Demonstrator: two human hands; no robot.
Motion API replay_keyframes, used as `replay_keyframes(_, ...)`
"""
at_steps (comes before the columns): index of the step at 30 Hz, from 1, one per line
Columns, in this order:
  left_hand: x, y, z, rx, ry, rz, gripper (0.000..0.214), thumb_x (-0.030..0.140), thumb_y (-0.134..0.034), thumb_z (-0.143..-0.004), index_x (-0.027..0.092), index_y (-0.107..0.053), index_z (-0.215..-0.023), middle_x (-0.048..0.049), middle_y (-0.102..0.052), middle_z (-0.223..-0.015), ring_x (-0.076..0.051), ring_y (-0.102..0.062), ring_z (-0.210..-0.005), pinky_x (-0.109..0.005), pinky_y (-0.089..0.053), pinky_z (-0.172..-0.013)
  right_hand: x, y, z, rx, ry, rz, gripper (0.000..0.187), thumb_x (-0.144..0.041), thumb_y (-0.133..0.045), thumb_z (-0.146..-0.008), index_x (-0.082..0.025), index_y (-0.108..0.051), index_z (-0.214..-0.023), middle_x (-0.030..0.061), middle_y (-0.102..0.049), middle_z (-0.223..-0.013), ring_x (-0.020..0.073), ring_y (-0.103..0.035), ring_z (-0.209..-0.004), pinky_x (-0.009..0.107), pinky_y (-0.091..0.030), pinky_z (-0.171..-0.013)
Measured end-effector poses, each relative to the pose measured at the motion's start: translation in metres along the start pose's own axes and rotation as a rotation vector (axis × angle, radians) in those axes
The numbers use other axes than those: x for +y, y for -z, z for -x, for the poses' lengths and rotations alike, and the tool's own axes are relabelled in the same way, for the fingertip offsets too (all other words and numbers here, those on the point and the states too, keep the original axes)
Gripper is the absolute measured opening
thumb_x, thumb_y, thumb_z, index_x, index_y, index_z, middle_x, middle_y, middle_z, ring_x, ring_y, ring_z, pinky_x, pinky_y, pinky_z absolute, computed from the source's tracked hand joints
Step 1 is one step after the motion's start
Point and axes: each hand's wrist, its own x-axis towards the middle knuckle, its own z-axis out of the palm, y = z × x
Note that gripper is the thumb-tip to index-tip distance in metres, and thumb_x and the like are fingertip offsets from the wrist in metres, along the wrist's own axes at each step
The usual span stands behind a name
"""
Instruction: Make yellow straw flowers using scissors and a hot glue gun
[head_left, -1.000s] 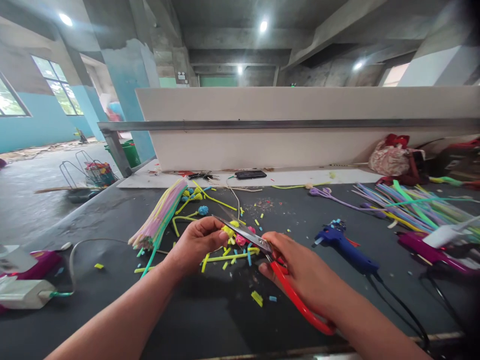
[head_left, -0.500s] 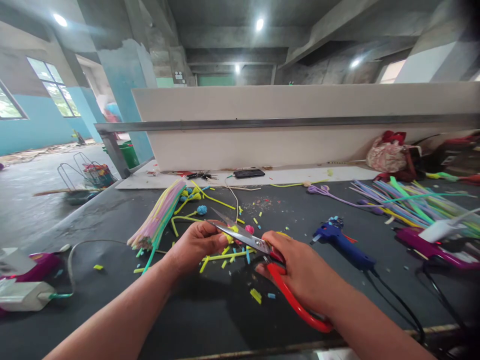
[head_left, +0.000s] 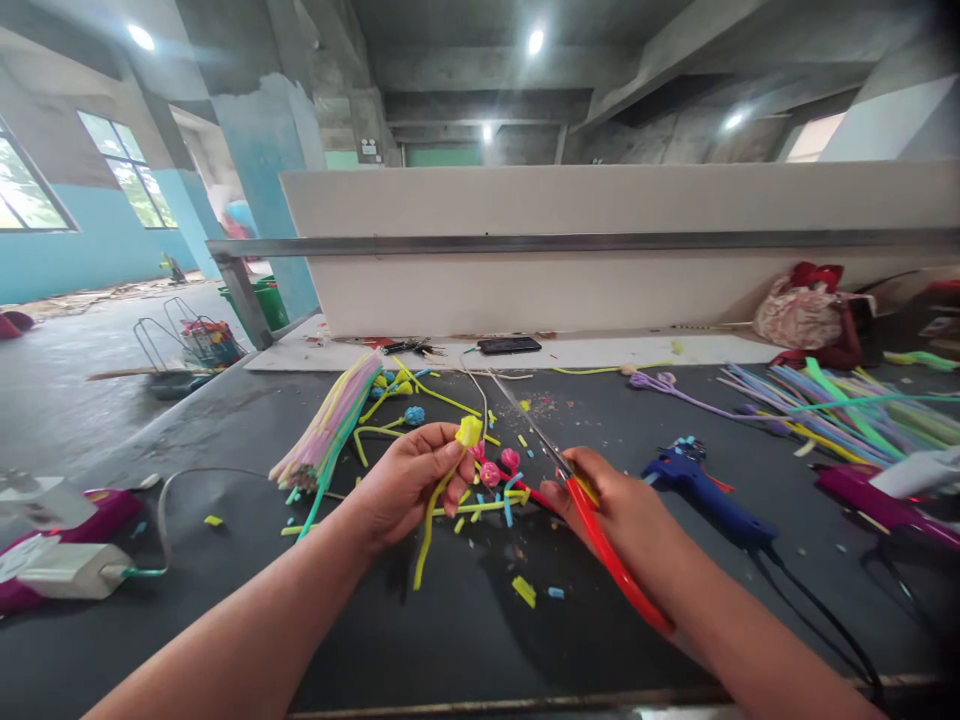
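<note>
Left hand [head_left: 407, 482] pinches the yellow bud [head_left: 469, 431]; right hand [head_left: 621, 512] holds scissors [head_left: 590, 513].

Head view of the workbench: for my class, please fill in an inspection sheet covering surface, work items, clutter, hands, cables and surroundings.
Surface: dark tabletop, scattered with small debris.
Work items: small yellow piece with a yellow strip hanging below; red-handled scissors.
Clutter: yellow offcuts, pink pieces, bundle of pastel strips, loose strips at the right, blue glue gun.
Hands: left hand pinches the yellow piece; right hand grips the scissors.
Cables: black cable from the glue gun; pale cable at the left.
Surroundings: white panel behind, green bin on the floor, ceiling lights lit.
</note>
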Motion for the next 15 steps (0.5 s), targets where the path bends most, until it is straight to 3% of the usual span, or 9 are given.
replay_keyframes(6,0.001,0.001,0.000,0.020,0.025,0.063,0.025,0.032,-0.068,-0.073,0.015,-0.053,-0.083,-0.0024,-0.060,-0.078,-0.005,-0.051,-0.048,-0.014,-0.036,-0.039,0.006,-0.001,-0.002,-0.021,-0.003,-0.044,0.021,-0.045,-0.048,-0.082,-0.026,-0.053,-0.089,0.0000,-0.065,-0.067,0.0175,-0.060,-0.059,0.026,-0.041,-0.054)
replay_keyframes(11,-0.001,0.002,-0.001,0.012,0.031,0.052,0.024,0.023,-0.069,-0.072,0.014,-0.052,-0.087,-0.0036,-0.062,-0.076,-0.002,-0.044,-0.046,-0.011,-0.027,-0.038,0.018,-0.006,-0.011,-0.012,-0.134,0.185,0.036,-0.052,-0.047,-0.081,-0.023,-0.054,-0.101,0.0076,-0.067,-0.074,0.0255,-0.064,-0.067,0.030,-0.039,-0.056)
replay_keyframes(15,-0.003,0.002,-0.002,-0.013,0.068,0.043,0.025,0.022,-0.070,-0.071,0.013,-0.053,-0.087,-0.0040,-0.063,-0.077,-0.001,-0.044,-0.046,-0.012,-0.029,-0.039,0.030,-0.009,-0.024,-0.063,-0.220,0.292,0.043,-0.055,-0.046,-0.080,-0.020,-0.054,-0.104,0.0115,-0.068,-0.074,0.0291,-0.065,-0.068,0.032,-0.039,-0.055)
